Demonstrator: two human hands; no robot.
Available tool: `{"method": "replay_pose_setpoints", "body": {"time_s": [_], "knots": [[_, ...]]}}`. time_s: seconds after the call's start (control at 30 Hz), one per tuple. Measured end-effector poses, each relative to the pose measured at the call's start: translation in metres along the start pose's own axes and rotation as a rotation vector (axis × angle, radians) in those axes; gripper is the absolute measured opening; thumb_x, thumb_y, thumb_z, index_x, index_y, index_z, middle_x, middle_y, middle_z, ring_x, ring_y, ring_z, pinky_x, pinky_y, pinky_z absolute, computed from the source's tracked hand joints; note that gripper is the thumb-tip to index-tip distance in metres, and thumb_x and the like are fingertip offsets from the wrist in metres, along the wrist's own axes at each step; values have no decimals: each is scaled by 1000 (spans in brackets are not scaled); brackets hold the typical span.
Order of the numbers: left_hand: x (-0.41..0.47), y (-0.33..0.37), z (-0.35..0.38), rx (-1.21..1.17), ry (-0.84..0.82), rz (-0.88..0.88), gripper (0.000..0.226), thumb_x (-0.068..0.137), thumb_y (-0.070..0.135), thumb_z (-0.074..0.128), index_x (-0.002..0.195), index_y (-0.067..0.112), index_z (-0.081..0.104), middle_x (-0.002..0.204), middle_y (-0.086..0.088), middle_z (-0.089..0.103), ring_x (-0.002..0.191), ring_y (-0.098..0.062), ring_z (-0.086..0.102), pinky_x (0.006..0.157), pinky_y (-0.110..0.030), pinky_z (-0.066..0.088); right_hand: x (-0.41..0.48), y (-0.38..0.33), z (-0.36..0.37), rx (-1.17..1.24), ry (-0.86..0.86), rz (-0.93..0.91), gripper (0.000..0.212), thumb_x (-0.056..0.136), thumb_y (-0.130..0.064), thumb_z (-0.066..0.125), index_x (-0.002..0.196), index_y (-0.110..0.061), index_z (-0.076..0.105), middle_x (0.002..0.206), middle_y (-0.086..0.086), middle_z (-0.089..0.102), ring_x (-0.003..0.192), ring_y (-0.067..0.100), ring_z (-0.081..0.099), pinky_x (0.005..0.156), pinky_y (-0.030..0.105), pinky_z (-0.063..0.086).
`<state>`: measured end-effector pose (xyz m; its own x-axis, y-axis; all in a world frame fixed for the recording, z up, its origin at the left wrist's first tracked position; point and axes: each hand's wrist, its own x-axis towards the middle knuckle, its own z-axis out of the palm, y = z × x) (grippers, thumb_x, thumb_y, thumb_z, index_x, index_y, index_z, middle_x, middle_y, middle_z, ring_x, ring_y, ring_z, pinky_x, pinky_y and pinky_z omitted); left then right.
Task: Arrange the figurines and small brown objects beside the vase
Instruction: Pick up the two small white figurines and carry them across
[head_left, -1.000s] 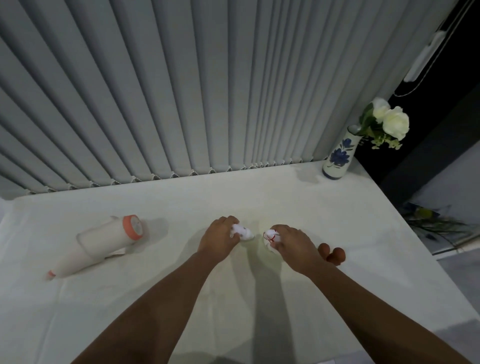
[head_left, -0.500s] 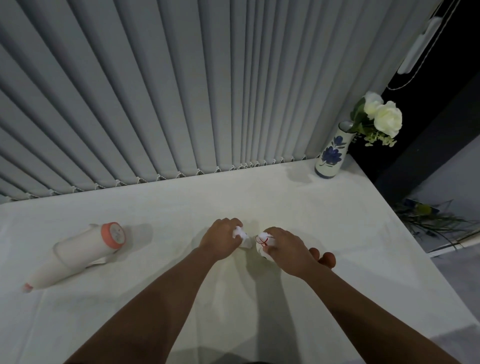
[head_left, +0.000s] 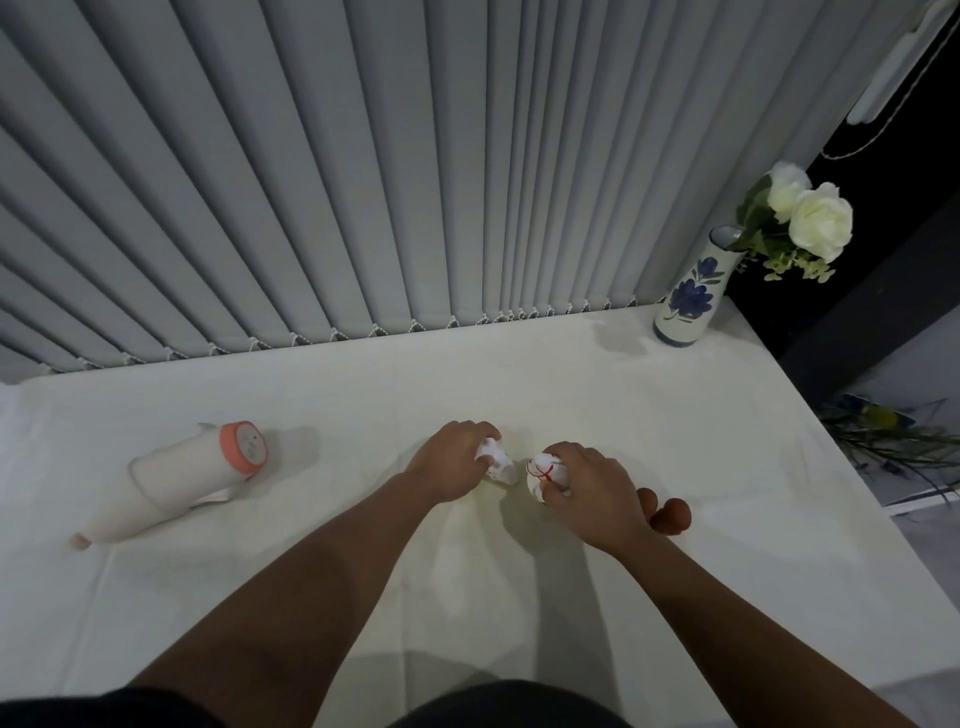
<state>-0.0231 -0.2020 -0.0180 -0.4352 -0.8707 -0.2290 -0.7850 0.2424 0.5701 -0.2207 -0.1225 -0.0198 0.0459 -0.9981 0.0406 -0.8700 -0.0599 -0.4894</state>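
At the middle of the white table, my left hand (head_left: 453, 466) grips a small white figurine (head_left: 497, 461). Close to its right, my right hand (head_left: 589, 496) is closed over a rounder white figurine with red lines (head_left: 540, 472). Both figurines are low, at or near the tabletop; whether they touch it I cannot tell. Two small brown objects (head_left: 667, 512) lie on the table just behind my right hand, partly hidden by it. The white vase with blue flowers painted on it (head_left: 688, 296) stands at the far right corner and holds white roses (head_left: 810, 218).
A white bottle-shaped object with an orange cap (head_left: 182, 478) lies on its side at the left. Grey vertical blinds (head_left: 363, 171) run along the table's far edge. The table's right edge (head_left: 841, 467) drops to a floor with dark foliage (head_left: 893, 441).
The camera has shifted slightly. Both hands stay at the table's middle, holding the two figurines close together.
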Motion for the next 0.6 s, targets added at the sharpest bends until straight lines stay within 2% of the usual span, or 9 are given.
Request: {"method": "replay_pose_setpoints", "body": {"time_s": [0.6], "knots": [[-6, -3, 7, -32, 69, 40, 42, 88, 15, 57, 129, 17, 51, 127, -6, 56, 117, -25, 52, 99, -37, 43, -1, -1, 3, -11, 0, 37, 25, 84, -31, 59, 108, -22, 58, 103, -7, 67, 93, 22, 60, 84, 37, 45]]}}
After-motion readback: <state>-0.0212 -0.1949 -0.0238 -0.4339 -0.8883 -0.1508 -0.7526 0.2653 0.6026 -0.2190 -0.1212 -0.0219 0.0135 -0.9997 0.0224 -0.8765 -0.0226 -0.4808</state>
